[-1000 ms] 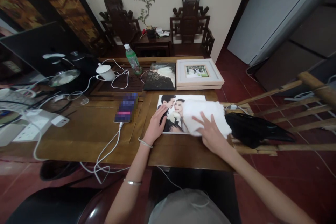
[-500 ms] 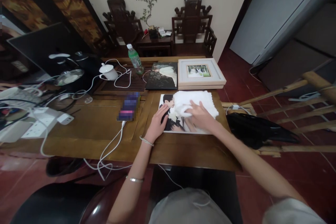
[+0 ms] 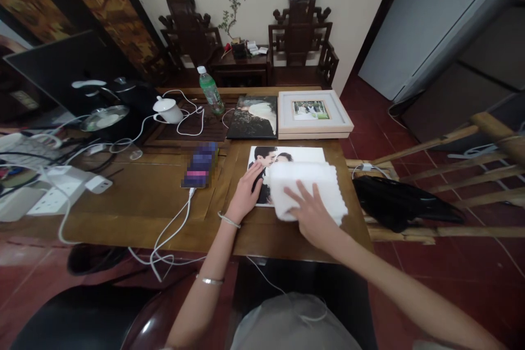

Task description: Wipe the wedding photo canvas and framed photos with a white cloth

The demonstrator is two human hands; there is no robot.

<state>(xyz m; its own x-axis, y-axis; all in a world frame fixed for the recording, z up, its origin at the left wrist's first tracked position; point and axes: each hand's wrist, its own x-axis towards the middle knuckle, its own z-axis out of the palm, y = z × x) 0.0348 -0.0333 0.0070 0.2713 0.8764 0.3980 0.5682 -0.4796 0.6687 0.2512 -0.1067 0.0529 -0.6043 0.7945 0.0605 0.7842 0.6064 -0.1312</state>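
Note:
A white-backed photo print (image 3: 303, 154) showing a couple lies flat on the wooden table. My left hand (image 3: 245, 190) rests on its left edge with fingers stretched out, gripping nothing. On the print's right and lower part sits a white cloth (image 3: 328, 191), which hides much of the picture and hangs past its near edge. Pressed on top of that cloth is my right hand (image 3: 314, 219), its fingers spread apart rather than wrapped round it.
Behind the print lie a dark photo panel (image 3: 253, 117) and stacked pale frames (image 3: 341, 113). To the left are a charging phone (image 3: 200, 167), a green-labelled bottle (image 3: 211, 92), a lidded white cup (image 3: 168, 111) and a power strip (image 3: 57, 191). A black bag (image 3: 394, 202) lies at the right.
The cloth under my right hand moved left and away across the print, then came back toward me over its near edge. My left hand stays on the print's left side.

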